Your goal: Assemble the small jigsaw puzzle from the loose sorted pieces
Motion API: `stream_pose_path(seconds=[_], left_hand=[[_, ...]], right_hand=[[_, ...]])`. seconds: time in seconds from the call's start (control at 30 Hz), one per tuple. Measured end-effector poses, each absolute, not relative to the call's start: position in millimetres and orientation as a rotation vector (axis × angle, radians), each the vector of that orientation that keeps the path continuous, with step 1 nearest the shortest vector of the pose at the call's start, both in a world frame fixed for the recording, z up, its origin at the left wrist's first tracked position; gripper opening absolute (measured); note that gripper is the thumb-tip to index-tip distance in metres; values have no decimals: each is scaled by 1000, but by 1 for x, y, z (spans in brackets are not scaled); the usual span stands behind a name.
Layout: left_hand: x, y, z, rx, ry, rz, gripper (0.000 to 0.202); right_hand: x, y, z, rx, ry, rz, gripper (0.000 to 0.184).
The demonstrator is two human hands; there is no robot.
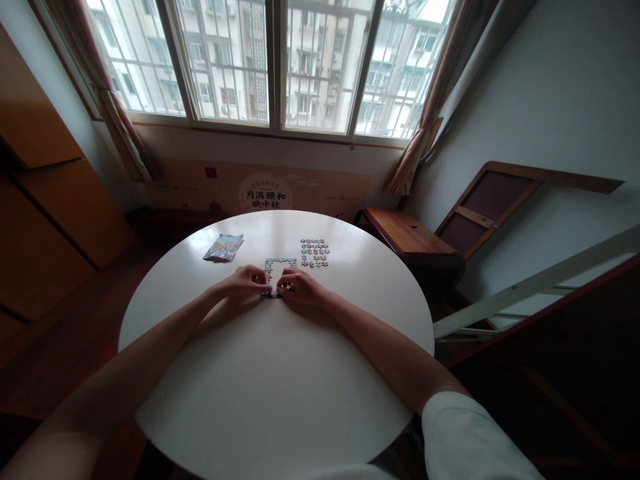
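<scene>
I have the left hand (249, 280) with its fingers bent and narrow at the near left of a colourful, four-sided frame of joined puzzle pieces (281, 260). My right hand (301, 287) has its fingers curled at the frame's near right. I cannot tell if either one pinches a piece. The frame lies on the round white table (280, 373). Small, colourful loose puzzle pieces (315, 253) sit in rows, far right. A flat, colourful packet (223, 247) lies far left; its inside is hidden.

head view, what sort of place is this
Probably a room in a home: curtains hang at a barred window, and a partly built jigsaw lies on a round white table.
</scene>
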State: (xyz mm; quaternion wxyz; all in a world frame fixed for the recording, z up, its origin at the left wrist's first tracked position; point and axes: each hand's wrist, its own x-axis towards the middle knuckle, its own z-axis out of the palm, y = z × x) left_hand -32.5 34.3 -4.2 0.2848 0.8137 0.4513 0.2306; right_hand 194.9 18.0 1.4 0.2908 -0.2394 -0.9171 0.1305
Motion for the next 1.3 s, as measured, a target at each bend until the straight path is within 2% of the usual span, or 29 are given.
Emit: stream_pose_path(seconds=[0.37,0.93,1.13,1.3], left_hand=[[-32,34,-5,2182,1251,617,37],[-31,33,-3,2156,1230,623,37],[-32,29,5,2068,1117,601,41],[-32,30,5,2040,1076,614,41]], right_hand=[[197,19,0,-586,-2481,410,23],[195,22,-3,-612,-2375,477,28],[196,32,-7,-873,-2135,458,27],[199,33,-7,-1108,-2149,405,26]])
